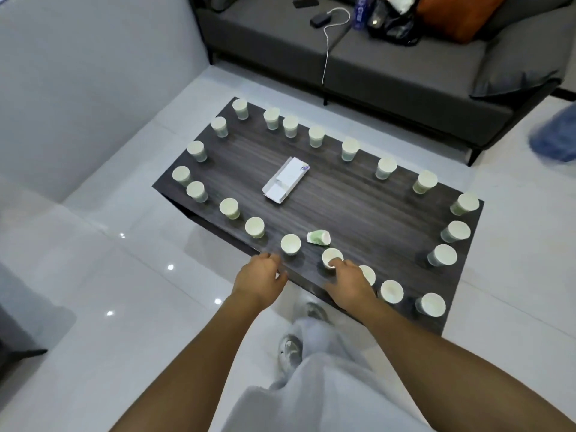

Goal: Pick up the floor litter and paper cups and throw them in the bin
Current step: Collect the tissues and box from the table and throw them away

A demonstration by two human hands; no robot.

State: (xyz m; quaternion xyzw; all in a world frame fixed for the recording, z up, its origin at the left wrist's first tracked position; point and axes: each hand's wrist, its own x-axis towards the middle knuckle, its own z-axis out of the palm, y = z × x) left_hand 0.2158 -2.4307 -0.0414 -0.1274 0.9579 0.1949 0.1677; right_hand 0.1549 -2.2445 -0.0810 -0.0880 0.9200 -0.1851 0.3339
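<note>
A: Item one: our right hand (349,277) is pinching an upright paper cup (332,257) by its rim on the table (358,194).
B: Our left hand (261,275) is hanging loosely curled, holding nothing; a tipped cup (318,237) is lying just beyond the held one.

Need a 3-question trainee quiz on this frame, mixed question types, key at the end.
1. True or false: every paper cup on the dark table stands upright.
2. Which hand touches a cup rim? A) left hand B) right hand C) neither
3. Fill in: the flat white box lies near the table's ____.

Key
1. False: one tipped cup lies on its side.
2. B: the right hand has its fingers on the near cup; the left hand sits at the table's near edge, holding no cup.
3. middle, inside the ring of cups.
</note>
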